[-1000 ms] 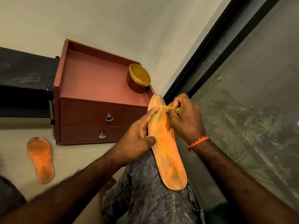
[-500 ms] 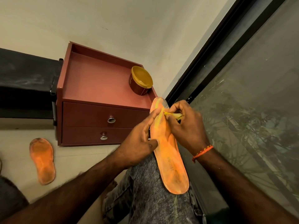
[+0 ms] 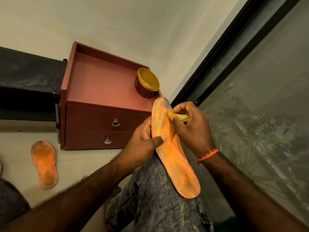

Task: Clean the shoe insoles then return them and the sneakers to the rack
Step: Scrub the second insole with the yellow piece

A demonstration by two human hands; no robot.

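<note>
Head cam, looking down at a seated person's lap. Orange insole (image 3: 173,148) lies lengthwise along the grey-jeans knee (image 3: 157,190), heel end near the body, toe end pointing away toward the cabinet and hanging past the knee. Yellow streaks run down its forward half.

Left hand (image 3: 142,144) grips the insole from its left edge, around the middle: thumb lies flat across the top face, fingers are wrapped underneath and mostly hidden. Right hand (image 3: 189,126) is on the opposite edge, near the toe end, fingers curled tight around a small yellow wad (image 3: 177,115), cloth or sponge, can't tell which. The wad's tip touches the insole's upper face just right of the yellow streaks. Orange thread band (image 3: 207,154) on the right wrist.

So the insole sits between both hands, left one lower, right one higher.

Second orange insole (image 3: 44,164) lies flat on the pale floor (image 3: 80,158), well to the left, apart from both hands, visibly grimy at toe and edges.

Red-brown two-drawer cabinet (image 3: 100,104) stands against the wall just beyond the knee. Round tub with yellow lid (image 3: 147,82) sits at the right rear of its top. Dark bench-like surface (image 3: 28,77) is beside the cabinet's left side. Window glass (image 3: 259,114) runs along the right.
</note>
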